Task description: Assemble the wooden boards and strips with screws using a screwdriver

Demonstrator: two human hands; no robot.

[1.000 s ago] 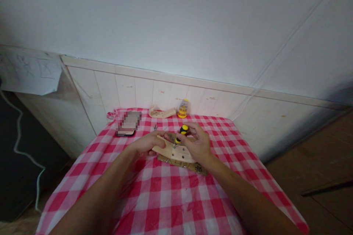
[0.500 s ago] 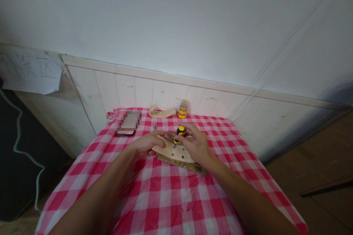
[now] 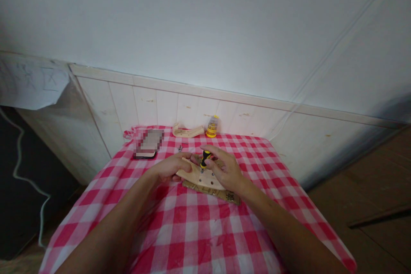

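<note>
A pale wooden board (image 3: 192, 175) with several screws or screw holes lies over a piece of brown cardboard (image 3: 210, 193). My left hand (image 3: 171, 167) is closed on the board's left end, thumb on top. In my right hand (image 3: 226, 170) is a short yellow and black screwdriver (image 3: 206, 159), pinched between thumb and fingers. It stands nearly upright, its tip at a screw near the board's far edge. The right hand covers the board's right end.
At the back of the checked tablecloth (image 3: 189, 231) lie a curved wooden piece (image 3: 188, 131) and a clear-topped yellow container (image 3: 212, 126). A phone (image 3: 148, 143) rests at the left. Small metal parts (image 3: 180, 148) lie beyond my left hand. The panelled wall (image 3: 167, 102) borders the table.
The screwdriver has swung from a rightward lean to nearly upright, and my right-hand fingers have shifted left around its handle. My left hand still holds the board.
</note>
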